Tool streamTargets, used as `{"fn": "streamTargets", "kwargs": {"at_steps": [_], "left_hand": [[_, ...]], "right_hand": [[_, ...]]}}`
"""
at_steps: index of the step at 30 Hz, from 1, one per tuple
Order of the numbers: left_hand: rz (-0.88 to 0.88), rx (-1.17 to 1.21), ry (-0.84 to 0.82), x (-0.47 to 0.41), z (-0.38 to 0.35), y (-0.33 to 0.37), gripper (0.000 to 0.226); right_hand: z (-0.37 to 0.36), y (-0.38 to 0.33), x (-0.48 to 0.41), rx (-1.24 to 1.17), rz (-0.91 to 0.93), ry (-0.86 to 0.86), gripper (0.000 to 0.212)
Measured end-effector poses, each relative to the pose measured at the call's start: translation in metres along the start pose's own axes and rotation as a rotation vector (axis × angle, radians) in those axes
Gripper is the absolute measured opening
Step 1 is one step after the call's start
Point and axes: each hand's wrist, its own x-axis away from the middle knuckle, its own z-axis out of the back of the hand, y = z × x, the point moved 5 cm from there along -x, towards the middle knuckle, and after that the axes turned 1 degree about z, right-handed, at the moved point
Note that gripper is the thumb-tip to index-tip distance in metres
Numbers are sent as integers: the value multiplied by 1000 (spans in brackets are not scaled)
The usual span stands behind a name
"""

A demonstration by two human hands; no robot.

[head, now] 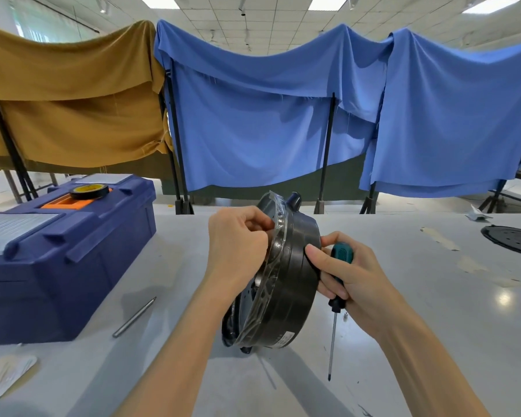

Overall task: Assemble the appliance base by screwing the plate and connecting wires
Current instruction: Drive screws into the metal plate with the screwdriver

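On the table (403,296), left fingers (253,219) pinching base (295,281) rim, right fingers (331,291) gripping screwdriver (341,253).

Appliance base (298,281) on edge, left hand (238,245) pinching rim, right hand (355,284) holding screwdriver (332,335)

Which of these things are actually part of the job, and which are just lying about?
In use: appliance base, held by left hand and right hand; screwdriver, in the right; black plate.
Lying about: toolbox, tape roll, metal rod, packet.
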Motion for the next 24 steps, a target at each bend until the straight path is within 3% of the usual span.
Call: {"fn": "streamTargets", "kwargs": {"at_steps": [5, 14, 19, 22, 24], "left_hand": [[-89, -62, 12, 4, -4, 7, 22], [-98, 7, -63, 4, -23, 2, 18], [-189, -6, -96, 17, -35, -2, 16], [-136, 45, -150, 22, -44, -10, 18], [-103, 54, -190, 23, -51, -16, 18]], "right_hand": [[3, 1, 0, -5, 11, 1, 16], [17, 21, 6, -83, -38, 39, 31], [29, 38, 6, -209, -110, 52, 18], [33, 46, 7, -231, -139, 37, 3], [36, 51, 8, -226, -187, 38, 6]]}}
